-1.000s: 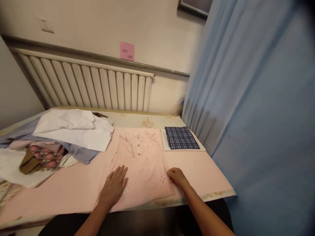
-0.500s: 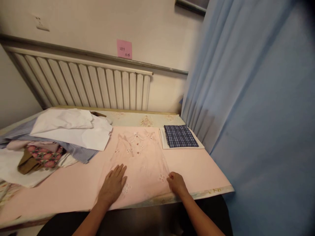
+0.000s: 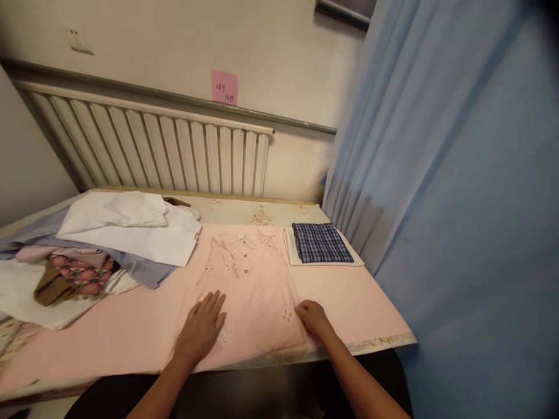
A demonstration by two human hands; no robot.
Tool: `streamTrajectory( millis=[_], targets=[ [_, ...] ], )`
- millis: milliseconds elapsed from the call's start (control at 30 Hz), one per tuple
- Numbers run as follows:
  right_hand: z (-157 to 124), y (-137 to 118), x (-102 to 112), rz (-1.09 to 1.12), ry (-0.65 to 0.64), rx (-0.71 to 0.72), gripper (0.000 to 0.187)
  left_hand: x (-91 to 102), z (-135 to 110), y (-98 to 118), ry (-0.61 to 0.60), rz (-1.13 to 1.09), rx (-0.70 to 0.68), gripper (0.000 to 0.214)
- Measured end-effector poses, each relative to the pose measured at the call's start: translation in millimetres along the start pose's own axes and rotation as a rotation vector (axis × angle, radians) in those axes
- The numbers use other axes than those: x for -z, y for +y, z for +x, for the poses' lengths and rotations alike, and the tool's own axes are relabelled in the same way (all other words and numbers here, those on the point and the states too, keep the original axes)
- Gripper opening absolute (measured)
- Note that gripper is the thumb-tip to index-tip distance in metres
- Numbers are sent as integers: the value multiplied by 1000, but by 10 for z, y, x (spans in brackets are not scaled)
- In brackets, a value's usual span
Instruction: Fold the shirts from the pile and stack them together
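A sheer pink blouse (image 3: pixel 257 302) with cut-out flower embroidery, a small collar and buttons lies spread on the pink cloth, its collar pointing away from me. My left hand (image 3: pixel 203 326) rests flat on the blouse's lower left part, fingers stretched out. On the other side, my right hand (image 3: pixel 312 317) is closed in a pinch at the blouse's right edge, near the hem. The fabric between those fingertips is mostly hidden.
Folded garments, a dark blue plaid one (image 3: pixel 322 242) on a cream striped one (image 3: pixel 358 260), lie to the right. A heap of loose clothes (image 3: pixel 126 227) covers the left side. A blue curtain (image 3: pixel 437 203) hangs at the right; a radiator (image 3: pixel 174 151) stands behind the table.
My right hand has shifted slightly up and left along the blouse's edge. My left hand stays flat in place. The view has moved a little.
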State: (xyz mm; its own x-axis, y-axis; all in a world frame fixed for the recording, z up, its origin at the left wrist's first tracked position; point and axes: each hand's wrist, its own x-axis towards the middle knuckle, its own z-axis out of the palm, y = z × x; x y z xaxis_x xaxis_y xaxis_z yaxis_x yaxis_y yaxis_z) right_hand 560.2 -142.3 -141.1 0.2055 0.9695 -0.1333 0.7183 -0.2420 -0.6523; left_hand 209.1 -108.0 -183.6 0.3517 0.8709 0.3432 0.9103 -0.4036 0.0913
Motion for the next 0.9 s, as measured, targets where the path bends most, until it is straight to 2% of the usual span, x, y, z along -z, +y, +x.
streamTrajectory(
  millis=[133,333,567,700,833,900],
  targets=[
    [173,-102,19,36,-25,-20,21,-3,0,-4,9,-16,3,50],
    [358,-175,-74,68,-48,-52,14,-4,-5,-7,7,-7,3,51],
    [413,-111,-111,39,27,-74,13,6,-10,-11,-5,-1,0,51],
    [402,-78,-127,24,67,-75,14,49,12,0,-52,-2,16,52],
    [388,-88,-152,12,88,-71,13,114,81,172,-62,34,139,51],
    [385,-98,-152,11,90,-80,14,123,124,331,-27,29,125,50]
  ],
)
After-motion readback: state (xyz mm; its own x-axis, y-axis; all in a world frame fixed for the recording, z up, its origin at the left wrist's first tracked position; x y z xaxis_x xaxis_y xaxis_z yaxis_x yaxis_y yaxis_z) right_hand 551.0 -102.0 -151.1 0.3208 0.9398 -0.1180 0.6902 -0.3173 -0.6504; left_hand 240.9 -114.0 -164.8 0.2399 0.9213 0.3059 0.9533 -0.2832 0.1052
